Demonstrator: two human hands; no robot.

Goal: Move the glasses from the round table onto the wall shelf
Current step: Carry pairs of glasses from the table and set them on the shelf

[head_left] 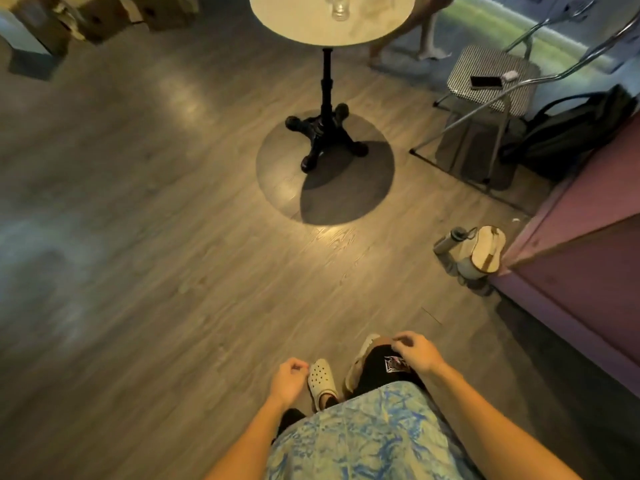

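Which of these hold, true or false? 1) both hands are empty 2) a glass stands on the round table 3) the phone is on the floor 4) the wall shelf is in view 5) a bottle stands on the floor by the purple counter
1) True. The left hand and right hand are loosely curled and hold nothing.
2) True. A clear glass stands on the round table, well ahead of the hands.
3) False. The phone lies on the chair seat.
4) False. No wall shelf shows in this view.
5) True. A bottle stands on the floor beside the purple counter.
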